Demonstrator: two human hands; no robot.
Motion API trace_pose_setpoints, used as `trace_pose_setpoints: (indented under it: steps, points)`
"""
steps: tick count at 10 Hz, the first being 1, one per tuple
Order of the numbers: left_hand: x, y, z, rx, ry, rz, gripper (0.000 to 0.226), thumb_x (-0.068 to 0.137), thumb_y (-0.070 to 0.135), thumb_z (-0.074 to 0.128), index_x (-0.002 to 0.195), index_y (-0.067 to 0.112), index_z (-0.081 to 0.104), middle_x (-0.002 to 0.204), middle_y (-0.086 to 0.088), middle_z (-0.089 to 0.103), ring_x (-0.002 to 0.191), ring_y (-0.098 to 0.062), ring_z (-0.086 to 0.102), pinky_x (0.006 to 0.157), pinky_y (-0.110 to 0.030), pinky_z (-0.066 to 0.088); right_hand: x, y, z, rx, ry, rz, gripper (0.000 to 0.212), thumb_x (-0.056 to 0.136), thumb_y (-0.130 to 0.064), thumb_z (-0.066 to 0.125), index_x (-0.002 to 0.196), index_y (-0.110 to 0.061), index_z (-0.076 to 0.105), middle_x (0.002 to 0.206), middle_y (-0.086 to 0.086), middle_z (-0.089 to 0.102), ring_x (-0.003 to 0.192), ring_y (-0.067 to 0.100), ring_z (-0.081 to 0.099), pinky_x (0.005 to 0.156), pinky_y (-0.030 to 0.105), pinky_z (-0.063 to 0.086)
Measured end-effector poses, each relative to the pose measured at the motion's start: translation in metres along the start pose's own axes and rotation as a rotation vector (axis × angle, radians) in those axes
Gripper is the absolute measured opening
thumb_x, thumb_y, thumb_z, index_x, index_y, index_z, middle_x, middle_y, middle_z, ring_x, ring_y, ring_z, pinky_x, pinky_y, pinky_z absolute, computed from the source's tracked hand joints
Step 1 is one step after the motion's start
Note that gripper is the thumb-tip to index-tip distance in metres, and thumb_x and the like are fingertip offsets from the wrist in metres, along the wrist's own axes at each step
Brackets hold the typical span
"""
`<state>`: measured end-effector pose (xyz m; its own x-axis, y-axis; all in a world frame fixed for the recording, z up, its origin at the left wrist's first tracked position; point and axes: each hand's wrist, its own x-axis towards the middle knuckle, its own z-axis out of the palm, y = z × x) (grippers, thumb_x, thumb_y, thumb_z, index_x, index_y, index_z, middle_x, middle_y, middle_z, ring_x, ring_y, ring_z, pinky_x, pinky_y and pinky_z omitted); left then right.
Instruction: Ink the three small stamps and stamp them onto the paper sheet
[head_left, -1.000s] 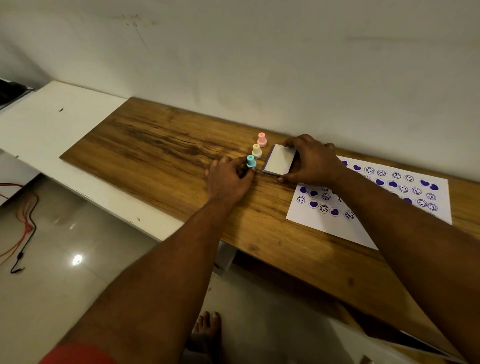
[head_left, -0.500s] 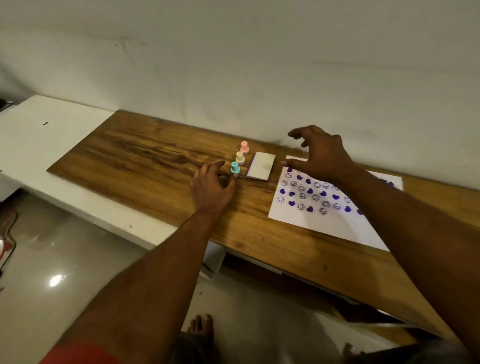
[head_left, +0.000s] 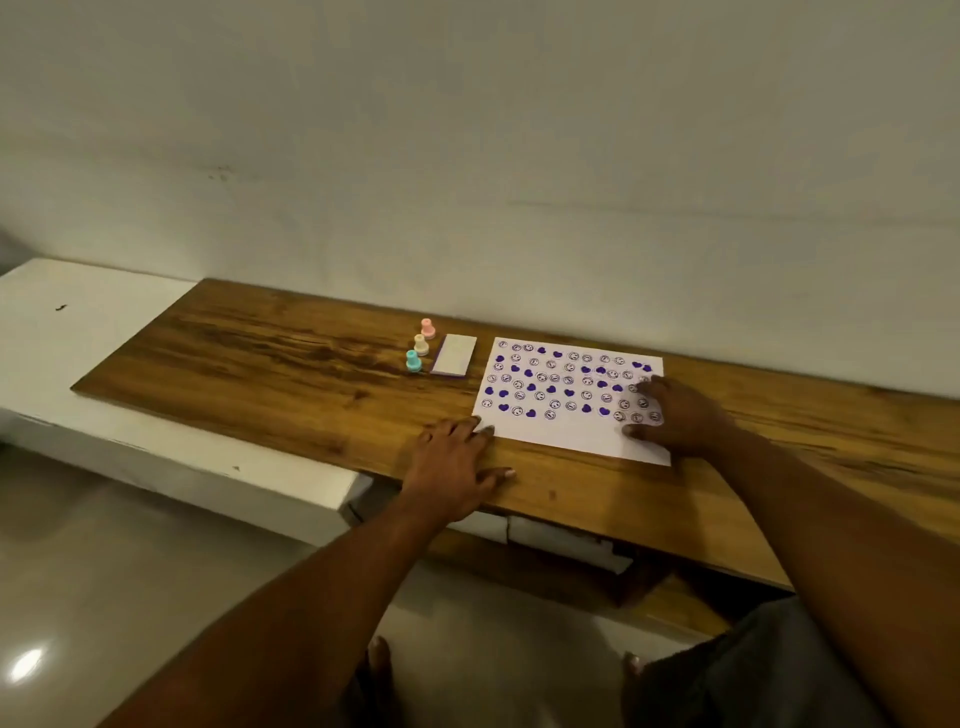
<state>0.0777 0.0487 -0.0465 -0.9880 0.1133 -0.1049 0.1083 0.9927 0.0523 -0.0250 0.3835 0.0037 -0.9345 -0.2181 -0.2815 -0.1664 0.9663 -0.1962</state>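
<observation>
Three small stamps stand upright in a row on the wooden board: a pink stamp (head_left: 428, 328) farthest back, a cream stamp (head_left: 421, 344) in the middle, a teal stamp (head_left: 413, 360) nearest. Just right of them lies the ink pad (head_left: 454, 354) with its white lid closed. The white paper sheet (head_left: 563, 436) is covered with purple hearts and smiley prints. My left hand (head_left: 453, 467) lies flat on the board with its fingertips at the sheet's near left corner. My right hand (head_left: 675, 415) rests spread on the sheet's right part. Neither hand holds anything.
The wooden board (head_left: 270, 364) lies along a plain wall, resting on a white ledge (head_left: 78, 332) that extends to the left. The board's front edge overhangs a tiled floor (head_left: 104, 597). My feet show below.
My left hand let go of the teal stamp and my right hand left the ink pad. Both hands moved right and nearer, down onto the paper sheet. The view pulled back.
</observation>
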Motion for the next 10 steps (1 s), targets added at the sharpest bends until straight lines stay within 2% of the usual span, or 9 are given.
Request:
trace_pose_setpoints:
  steps: [2,4,7,8,9,10]
  points:
    - [-0.008,0.011,-0.003,-0.016,-0.012,-0.07,0.086,0.092,0.086,0.026,0.161,0.034,0.03,0.169,0.004,0.029,0.153,-0.026,0.026,0.121,-0.054,0.027,-0.02,0.001,0.007,-0.041,-0.05,-0.038,0.091,0.085,-0.067,0.069,0.159,-0.027,0.036,0.167,0.009,0.031,0.15,0.029,0.035,0.12,0.038,0.033]
    - [-0.015,0.01,-0.005,-0.03,-0.009,-0.1,0.086,0.092,0.086,0.027,0.161,0.035,0.028,0.17,0.005,0.028,0.153,-0.026,0.026,0.12,-0.053,0.027,-0.028,-0.007,0.007,-0.065,-0.048,-0.02,0.089,0.087,-0.066,0.067,0.16,-0.028,0.034,0.167,0.009,0.03,0.151,0.03,0.034,0.12,0.038,0.031]
    - [-0.017,0.013,-0.008,-0.069,0.004,-0.115,0.086,0.091,0.087,0.026,0.157,0.034,0.037,0.166,0.004,0.036,0.149,-0.027,0.033,0.118,-0.052,0.032,-0.028,-0.01,0.006,0.019,-0.048,0.006,0.091,0.082,-0.062,0.076,0.157,-0.025,0.04,0.164,0.006,0.037,0.149,0.028,0.036,0.121,0.038,0.032]
    - [-0.012,0.015,-0.008,-0.084,0.002,-0.127,0.085,0.091,0.086,0.028,0.155,0.033,0.042,0.164,0.004,0.04,0.147,-0.027,0.037,0.115,-0.05,0.037,-0.024,-0.008,0.008,0.141,-0.023,0.049,0.095,0.077,-0.061,0.081,0.155,-0.023,0.044,0.162,0.006,0.04,0.147,0.029,0.04,0.117,0.039,0.035]
    - [-0.011,0.015,-0.01,-0.105,0.014,-0.128,0.082,0.092,0.086,0.031,0.153,0.033,0.046,0.162,0.003,0.043,0.147,-0.027,0.038,0.114,-0.048,0.039,-0.02,-0.005,0.01,0.254,0.117,0.086,0.087,0.078,-0.061,0.08,0.15,-0.022,0.052,0.156,0.009,0.048,0.14,0.031,0.047,0.109,0.041,0.042]
    - [-0.004,0.015,-0.014,-0.129,0.045,-0.128,0.079,0.093,0.084,0.032,0.15,0.033,0.049,0.16,0.002,0.045,0.146,-0.025,0.039,0.116,-0.049,0.038,-0.012,-0.007,0.02,0.339,0.345,0.085,0.075,0.08,-0.055,0.081,0.143,-0.02,0.06,0.145,0.009,0.058,0.13,0.031,0.055,0.102,0.041,0.046]
